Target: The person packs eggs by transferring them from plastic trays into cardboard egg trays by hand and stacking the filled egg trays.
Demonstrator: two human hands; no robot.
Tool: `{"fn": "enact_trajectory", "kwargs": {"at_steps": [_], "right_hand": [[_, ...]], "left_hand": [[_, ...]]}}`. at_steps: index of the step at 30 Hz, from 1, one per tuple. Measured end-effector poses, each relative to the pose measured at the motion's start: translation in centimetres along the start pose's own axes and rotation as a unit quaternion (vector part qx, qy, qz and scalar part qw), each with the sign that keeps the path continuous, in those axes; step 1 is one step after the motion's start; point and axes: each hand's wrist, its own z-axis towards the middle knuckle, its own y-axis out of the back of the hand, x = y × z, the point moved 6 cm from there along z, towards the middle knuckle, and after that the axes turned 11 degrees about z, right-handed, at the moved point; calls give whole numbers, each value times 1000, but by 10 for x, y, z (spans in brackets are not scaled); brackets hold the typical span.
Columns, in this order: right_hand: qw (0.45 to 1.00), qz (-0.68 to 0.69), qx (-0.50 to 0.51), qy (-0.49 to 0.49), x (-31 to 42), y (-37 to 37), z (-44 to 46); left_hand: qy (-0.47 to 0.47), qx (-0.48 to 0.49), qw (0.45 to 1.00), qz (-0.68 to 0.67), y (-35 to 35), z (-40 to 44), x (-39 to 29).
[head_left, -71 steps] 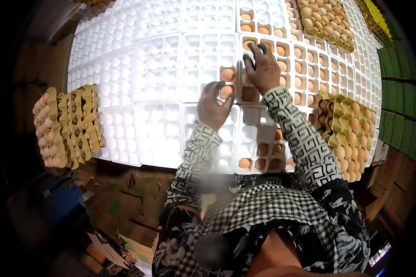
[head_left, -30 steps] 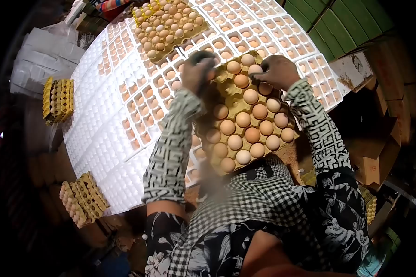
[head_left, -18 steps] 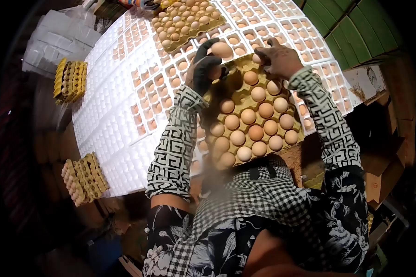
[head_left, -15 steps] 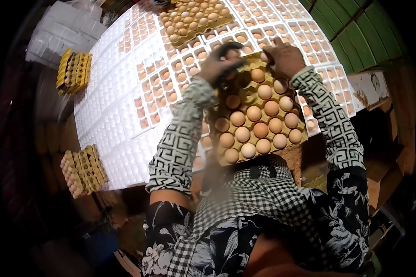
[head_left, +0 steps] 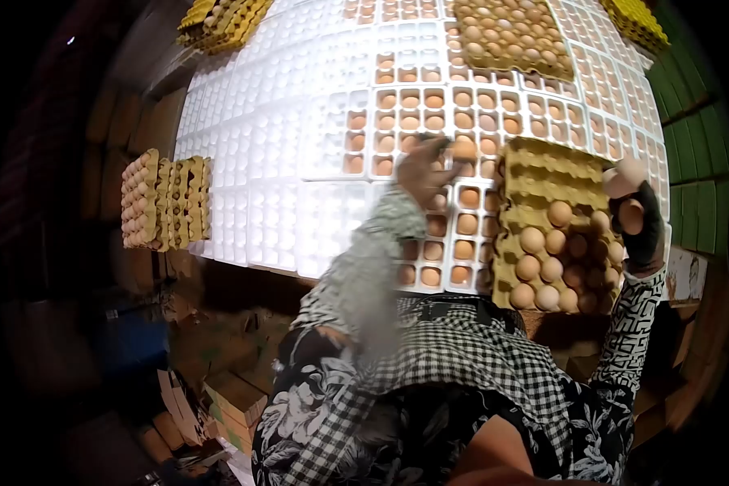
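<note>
My left hand is curled over the white compartment trays, with a brown egg at its fingertips. At the right, my right hand holds several eggs between its gloved fingers and palm. Between my hands lies a yellow-brown pulp tray; its far rows are bare and eggs fill much of its near part. Eggs sit in many compartments of the white trays around my left hand.
A full pulp tray of eggs lies on the white trays farther back. Stacked egg trays stand at the left edge, more yellow stacks at the back. Green boxes line the right side.
The view has turned left. My right hand has moved to the pulp tray's right side with eggs in it, while my left hand has shifted over the white trays. Fewer eggs are in the pulp tray.
</note>
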Motion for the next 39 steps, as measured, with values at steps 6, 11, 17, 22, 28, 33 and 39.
{"fn": "enact_trajectory", "kwargs": {"at_steps": [6, 11, 17, 22, 28, 33, 39], "right_hand": [[965, -160, 126, -163, -82, -252, 80], [958, -266, 89, -60, -209, -375, 203], [780, -609, 70, -129, -289, -430, 273], [834, -520, 10, 185, -281, -449, 233], [781, -513, 214, 284, -339, -460, 179], [777, -549, 224, 211, -312, -451, 146], [835, -456, 287, 115, -162, -354, 101]], "left_hand": [[192, -119, 938, 261, 198, -8, 192], [148, -41, 938, 312, 187, 61, 236], [165, -101, 979, 65, 189, 77, 275], [27, -303, 952, 44, 230, 113, 263], [-103, -37, 903, 416, 160, 140, 275], [-123, -19, 912, 390, 159, 131, 290], [-73, -122, 988, 58, 172, 100, 256]]}}
